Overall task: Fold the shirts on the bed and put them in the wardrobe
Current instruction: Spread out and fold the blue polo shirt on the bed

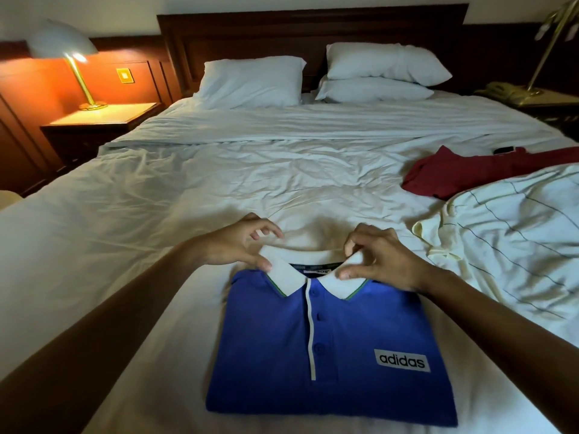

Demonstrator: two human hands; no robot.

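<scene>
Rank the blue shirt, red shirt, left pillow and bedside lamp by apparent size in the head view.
Blue shirt: largest, but nearest the camera.
Red shirt (runs off frame) and left pillow look alike: unranked.
Lamp: smallest.

Red shirt (470, 172) runs off the right edge, partly under the striped shirt (517, 233), cut off too. Tiny dark thing (503, 150) by it, can't tell what. My left hand (238, 245) and right hand (383, 261) cover bits of the blue shirt (329, 339) at its collar.
</scene>
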